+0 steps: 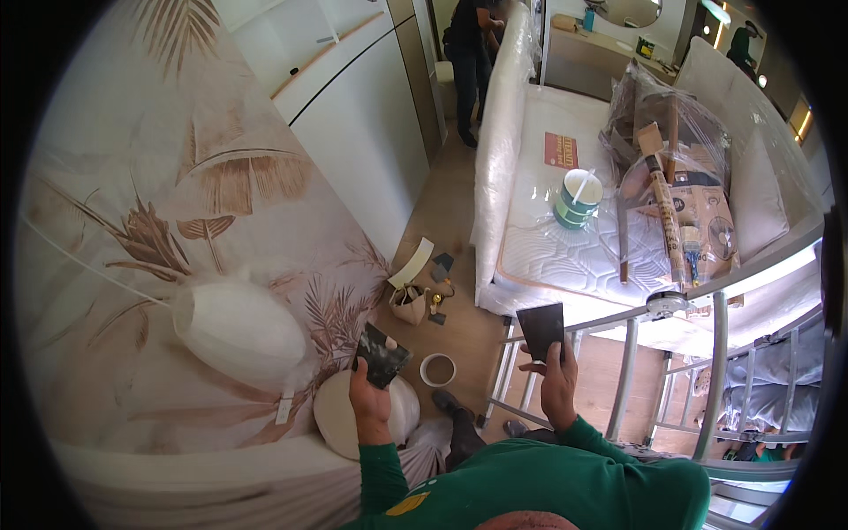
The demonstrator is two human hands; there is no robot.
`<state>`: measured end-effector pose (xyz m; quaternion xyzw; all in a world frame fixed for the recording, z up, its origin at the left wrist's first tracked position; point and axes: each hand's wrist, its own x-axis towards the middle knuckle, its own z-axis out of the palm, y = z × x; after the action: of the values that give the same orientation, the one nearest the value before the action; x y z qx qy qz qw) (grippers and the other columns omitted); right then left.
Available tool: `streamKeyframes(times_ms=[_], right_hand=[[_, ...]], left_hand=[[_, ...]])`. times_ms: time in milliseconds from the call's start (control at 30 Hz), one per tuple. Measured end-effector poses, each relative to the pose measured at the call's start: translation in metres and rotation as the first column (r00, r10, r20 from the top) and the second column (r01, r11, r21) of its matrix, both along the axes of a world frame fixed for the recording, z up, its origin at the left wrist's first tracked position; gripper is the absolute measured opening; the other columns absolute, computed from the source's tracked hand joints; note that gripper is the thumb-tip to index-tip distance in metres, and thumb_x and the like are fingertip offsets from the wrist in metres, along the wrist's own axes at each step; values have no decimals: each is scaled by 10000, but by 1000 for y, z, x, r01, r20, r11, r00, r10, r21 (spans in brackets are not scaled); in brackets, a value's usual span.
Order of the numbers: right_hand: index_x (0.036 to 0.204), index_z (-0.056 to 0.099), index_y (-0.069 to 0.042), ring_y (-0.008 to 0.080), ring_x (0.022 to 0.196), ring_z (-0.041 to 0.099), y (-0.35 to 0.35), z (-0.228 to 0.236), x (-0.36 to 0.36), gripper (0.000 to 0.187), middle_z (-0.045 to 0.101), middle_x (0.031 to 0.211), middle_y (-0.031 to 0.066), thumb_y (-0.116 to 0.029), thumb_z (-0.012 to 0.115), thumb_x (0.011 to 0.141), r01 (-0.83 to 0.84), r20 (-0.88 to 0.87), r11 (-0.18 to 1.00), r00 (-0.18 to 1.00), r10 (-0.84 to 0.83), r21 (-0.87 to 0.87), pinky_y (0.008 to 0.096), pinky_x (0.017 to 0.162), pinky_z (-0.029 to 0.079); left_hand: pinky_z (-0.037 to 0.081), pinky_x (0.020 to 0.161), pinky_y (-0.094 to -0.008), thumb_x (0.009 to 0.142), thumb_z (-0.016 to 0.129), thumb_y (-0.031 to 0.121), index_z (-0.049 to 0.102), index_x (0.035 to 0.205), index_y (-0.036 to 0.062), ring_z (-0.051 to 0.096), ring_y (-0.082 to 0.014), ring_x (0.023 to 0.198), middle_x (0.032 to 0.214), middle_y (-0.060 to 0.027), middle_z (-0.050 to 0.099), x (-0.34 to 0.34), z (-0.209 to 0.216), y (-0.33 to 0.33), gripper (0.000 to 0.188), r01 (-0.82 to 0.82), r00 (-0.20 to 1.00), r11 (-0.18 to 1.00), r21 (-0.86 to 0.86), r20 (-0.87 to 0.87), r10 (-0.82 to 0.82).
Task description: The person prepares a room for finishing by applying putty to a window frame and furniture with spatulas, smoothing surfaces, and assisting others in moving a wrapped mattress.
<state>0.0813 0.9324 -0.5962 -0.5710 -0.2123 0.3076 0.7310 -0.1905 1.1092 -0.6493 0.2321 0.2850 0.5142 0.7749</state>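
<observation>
My left hand [369, 397] grips a dark, flat square piece [382, 358] with whitish smears across its face. Thumb and fingers press on its edges, in front of the patterned wall. In my right hand [559, 386] is another thin dark flat piece [541, 327], held upright by its lower edge between thumb and fingers. It is plain, and what either piece is made of I cannot make out. The two hands are apart, both raised in front of my green-sleeved body. Below and between them, a round white bucket [438, 370] stands on the floor.
A white lampshade [238, 331] hangs at left. On the floor lie a bag [408, 305] and small tools. A plastic-wrapped mattress [574, 261] holds a green-and-white tub [579, 199], cardboard and a brush. Metal railing [629, 380] curves at right. Another person [466, 62] stands far off.
</observation>
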Motion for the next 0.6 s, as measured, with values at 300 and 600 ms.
streamKeyframes(times_ms=[300,600], right_hand=[[1365,560,-28,298,1057,664,330,89,118,348,677,1169,177,-132,539,1033,-10,846,973,496,-197,233,353,923,509],[1343,587,-153,396,1085,651,450,83,244,364,683,1182,196,-309,563,1015,224,981,960,55,-186,170,444,913,524]], left_hand=[[480,1023,-402,1043,550,267,492,1375,-61,617,-259,1158,1308,-161,607,-45,-7,70,471,-37,976,998,50,-213,47],[480,1041,-397,1035,569,290,511,1370,-55,626,-253,1155,1286,-148,630,-54,-67,54,484,59,973,989,-136,-213,-87]])
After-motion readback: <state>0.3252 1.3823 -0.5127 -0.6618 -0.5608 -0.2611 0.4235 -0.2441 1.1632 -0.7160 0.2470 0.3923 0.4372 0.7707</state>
